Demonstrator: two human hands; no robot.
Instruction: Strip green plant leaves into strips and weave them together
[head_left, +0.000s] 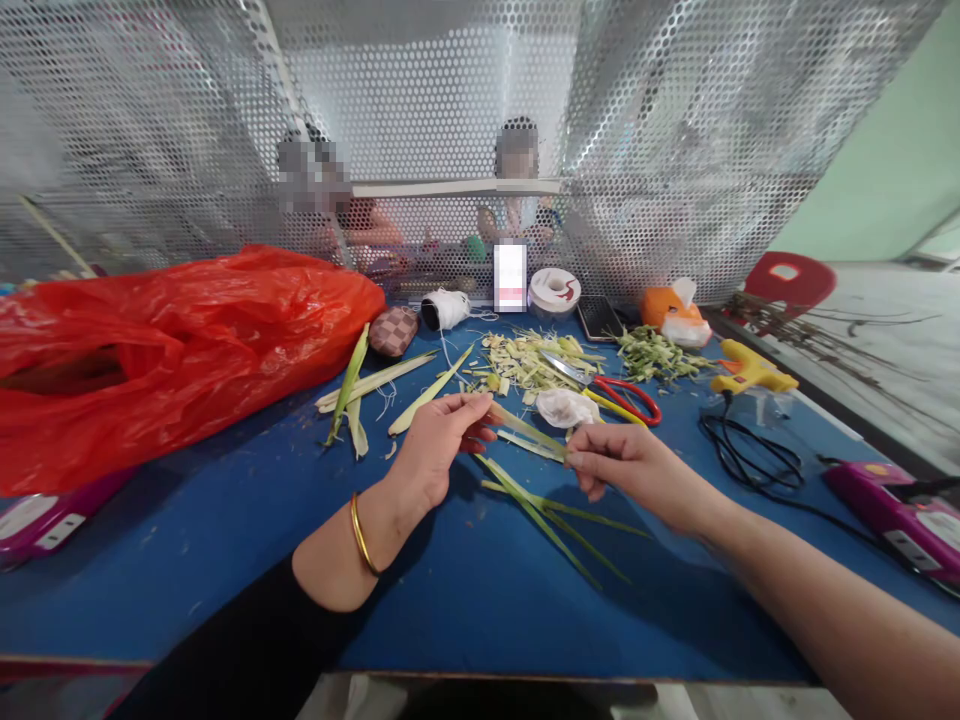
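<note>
Looks like a small craft workshop, folks: yellow glue gun (pixel 750 374), red-handled scissors (pixel 604 383), thread spool (pixel 448 309) and ribbon roll (pixel 555 290) share this scuffed blue worktable (pixel 420 620), with people (pixel 517 212) behind a perforated screen (pixel 420 90)!

Near tabletop (pixel 450 625) leaves passage — green strips (pixel 526 501) lie midway, red bag (pixel 300 310) left, scissors (pixel 595 381) ahead.

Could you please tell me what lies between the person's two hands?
The head view shows a pale leaf strip spanning from the left hand to the right hand, with another pale strip just below it in the picture.
</note>
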